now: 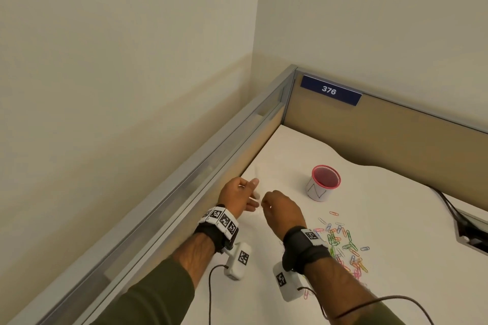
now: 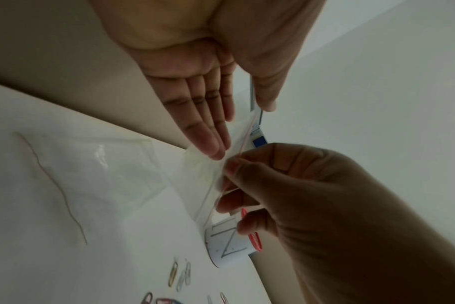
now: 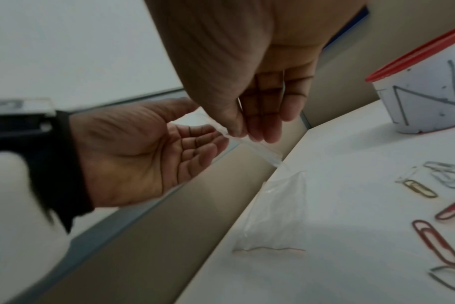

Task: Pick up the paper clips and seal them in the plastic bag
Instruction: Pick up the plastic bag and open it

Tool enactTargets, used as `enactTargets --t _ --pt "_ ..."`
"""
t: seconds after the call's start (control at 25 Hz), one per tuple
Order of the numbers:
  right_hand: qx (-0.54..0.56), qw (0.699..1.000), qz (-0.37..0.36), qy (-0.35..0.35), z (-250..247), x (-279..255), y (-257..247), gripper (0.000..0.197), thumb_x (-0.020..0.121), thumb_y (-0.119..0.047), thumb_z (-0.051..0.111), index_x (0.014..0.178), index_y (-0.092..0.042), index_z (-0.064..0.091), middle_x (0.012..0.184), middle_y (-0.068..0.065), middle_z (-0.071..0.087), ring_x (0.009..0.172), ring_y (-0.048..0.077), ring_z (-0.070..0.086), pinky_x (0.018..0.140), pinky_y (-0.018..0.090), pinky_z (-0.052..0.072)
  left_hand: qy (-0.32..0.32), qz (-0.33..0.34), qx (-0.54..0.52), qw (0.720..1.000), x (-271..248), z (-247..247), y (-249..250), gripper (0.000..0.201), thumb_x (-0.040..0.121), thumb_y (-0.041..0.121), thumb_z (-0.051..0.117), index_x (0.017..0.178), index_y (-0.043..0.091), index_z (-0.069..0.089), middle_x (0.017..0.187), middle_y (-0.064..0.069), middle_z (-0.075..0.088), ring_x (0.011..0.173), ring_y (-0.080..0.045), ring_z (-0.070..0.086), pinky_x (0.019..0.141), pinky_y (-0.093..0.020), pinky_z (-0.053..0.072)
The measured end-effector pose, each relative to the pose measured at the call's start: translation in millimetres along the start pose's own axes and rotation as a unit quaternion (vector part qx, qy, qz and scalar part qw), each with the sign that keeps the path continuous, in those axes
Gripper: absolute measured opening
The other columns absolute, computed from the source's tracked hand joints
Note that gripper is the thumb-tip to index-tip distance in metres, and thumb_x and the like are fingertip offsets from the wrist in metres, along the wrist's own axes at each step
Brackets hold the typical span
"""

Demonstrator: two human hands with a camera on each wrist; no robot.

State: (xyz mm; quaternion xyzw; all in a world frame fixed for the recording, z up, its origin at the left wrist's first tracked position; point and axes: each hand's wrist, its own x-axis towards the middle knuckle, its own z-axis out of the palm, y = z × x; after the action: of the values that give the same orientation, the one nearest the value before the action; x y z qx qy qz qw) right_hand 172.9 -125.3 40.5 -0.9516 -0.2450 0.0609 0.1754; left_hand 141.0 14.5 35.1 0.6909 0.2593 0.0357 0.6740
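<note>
A clear plastic bag [image 2: 104, 174] with a red zip line hangs from my hands down to the white table near the corner; it barely shows in the head view. My right hand [image 1: 264, 203] pinches the bag's top edge between thumb and fingers [image 3: 257, 131]. My left hand [image 1: 252, 192] is beside it, its straight fingers [image 2: 208, 144] touching the bag's mouth and its thumb spread apart. A loose pile of coloured paper clips [image 1: 340, 243] lies on the table right of my right wrist, apart from the bag [image 3: 278, 209].
A white cup with a red rim [image 1: 323, 185] stands behind the clips. Beige partition walls with grey frames close the table's left and far sides, one bearing a blue label [image 1: 330, 90]. A cable runs to a desk opening [image 1: 470, 232] at the right.
</note>
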Motion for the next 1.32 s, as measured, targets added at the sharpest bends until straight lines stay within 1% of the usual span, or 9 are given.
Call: enactTargets --t 0.12,0.28,0.4,0.52,0.6,0.76,1.04,1.16,1.32 --pt "0.074 0.997 0.016 0.029 -15 -14 9 0.015 0.092 -0.028 0.050 0.085 -0.019 0.059 0.085 0.000 0.063 0.074 0.019 0.058 0.068 0.031 0.051 -0.031 0.022 0.023 0.999 -24 18 -1 0.029 0.090 0.033 0.073 0.100 0.008 0.065 0.091 -0.011 0.077 0.075 -0.025 0.077 0.067 -0.035 0.064" --pt "0.151 0.988 0.012 0.037 -27 -36 21 0.011 0.090 -0.026 0.056 0.084 -0.018 0.060 0.085 0.000 0.065 0.076 0.018 0.059 0.070 0.029 0.051 -0.005 0.045 0.063 0.997 -54 38 -10 0.012 0.095 0.020 0.068 0.097 0.008 0.070 0.088 -0.009 0.077 0.075 -0.020 0.078 0.076 -0.043 0.065" --pt "0.186 0.982 0.002 0.036 -30 -55 32 0.009 0.090 -0.025 0.057 0.085 -0.018 0.061 0.085 0.000 0.064 0.076 0.017 0.059 0.071 0.027 0.052 0.012 0.046 0.061 0.997 -77 50 -8 0.011 0.097 0.017 0.064 0.095 0.007 0.069 0.087 -0.009 0.077 0.075 -0.020 0.078 0.077 -0.043 0.065" --pt "0.187 0.982 -0.025 0.022 -31 -74 36 0.010 0.091 -0.025 0.057 0.086 -0.017 0.061 0.084 0.002 0.064 0.075 0.018 0.058 0.072 0.026 0.050 0.027 0.041 0.049 0.998 -102 59 -11 0.021 0.096 0.027 0.067 0.090 0.006 0.067 0.086 -0.011 0.077 0.075 -0.023 0.077 0.075 -0.042 0.065" --pt "0.192 0.981 -0.025 0.011 -32 -81 39 0.011 0.091 -0.025 0.056 0.086 -0.017 0.061 0.085 0.002 0.064 0.076 0.018 0.059 0.074 0.027 0.051 0.030 0.038 0.067 0.997 -108 61 -13 0.019 0.098 0.025 0.063 0.088 0.009 0.066 0.085 -0.010 0.077 0.076 -0.023 0.077 0.073 -0.038 0.065" --pt "0.229 0.973 -0.002 0.026 -35 -81 41 0.013 0.091 -0.029 0.058 0.085 -0.017 0.061 0.082 0.001 0.063 0.072 0.015 0.055 0.070 0.024 0.050 0.012 0.047 0.077 0.996 -104 61 -11 0.014 0.099 0.012 0.057 0.091 0.007 0.067 0.086 -0.011 0.076 0.074 -0.023 0.076 0.071 -0.035 0.065" --pt "0.226 0.973 0.026 0.032 -38 -66 42 0.013 0.087 -0.029 0.064 0.086 -0.016 0.065 0.081 -0.001 0.066 0.075 0.017 0.060 0.073 0.028 0.054 -0.015 0.044 0.060 0.997 -85 57 -4 0.010 0.098 0.013 0.062 0.094 0.007 0.070 0.085 -0.013 0.076 0.076 -0.023 0.077 0.073 -0.036 0.065" --pt "0.215 0.975 0.040 0.035 -39 -62 40 0.010 0.088 -0.024 0.061 0.084 -0.016 0.063 0.079 0.000 0.064 0.071 0.015 0.057 0.069 0.024 0.050 -0.039 0.031 0.061 0.997 -79 56 -1 0.010 0.098 0.011 0.062 0.091 0.007 0.069 0.085 -0.014 0.077 0.076 -0.024 0.077 0.072 -0.034 0.065" --pt "0.203 0.976 0.074 0.031 -31 -54 36 0.009 0.083 -0.021 0.062 0.075 -0.016 0.059 0.071 -0.001 0.061 0.064 0.013 0.052 0.064 0.028 0.050 -0.031 0.055 0.194 0.979 -73 60 5 0.012 0.099 0.014 0.056 0.092 0.008 0.064 0.080 -0.008 0.075 0.069 -0.017 0.074 0.067 -0.027 0.063"
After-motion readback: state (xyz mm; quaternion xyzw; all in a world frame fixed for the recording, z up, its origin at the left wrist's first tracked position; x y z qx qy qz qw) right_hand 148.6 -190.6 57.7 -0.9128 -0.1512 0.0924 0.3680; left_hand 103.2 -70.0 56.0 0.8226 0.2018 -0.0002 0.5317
